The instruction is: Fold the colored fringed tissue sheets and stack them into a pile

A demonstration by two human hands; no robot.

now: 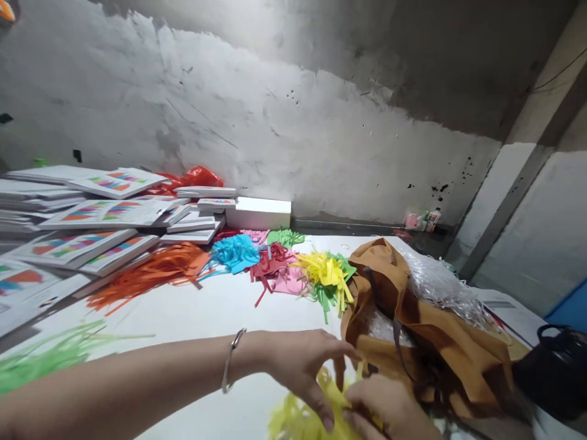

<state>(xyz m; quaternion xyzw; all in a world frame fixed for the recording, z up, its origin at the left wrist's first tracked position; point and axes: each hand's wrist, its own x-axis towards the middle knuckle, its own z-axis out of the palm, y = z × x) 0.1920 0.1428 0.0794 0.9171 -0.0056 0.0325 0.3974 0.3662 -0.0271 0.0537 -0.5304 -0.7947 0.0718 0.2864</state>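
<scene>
Yellow strips (296, 418) between two hands: tangle and tear risk

Bundle sits low at the near edge of view, over the white table (220, 311), beside the brown bag (458, 342). Right hand (392, 406): thumb and finger appear to pinch the strips. Left hand (305, 366): fingers bent and parted above them; blurred, cannot tell if any strip is gripped. Possible faults: uneven pull could tear thin strips; slack pinch could let them fan out and tangle; loose ends might snag in the bag's folds.

A red plastic bag (202, 177) and bottle (432, 220) sit near the wall (298, 140).
</scene>
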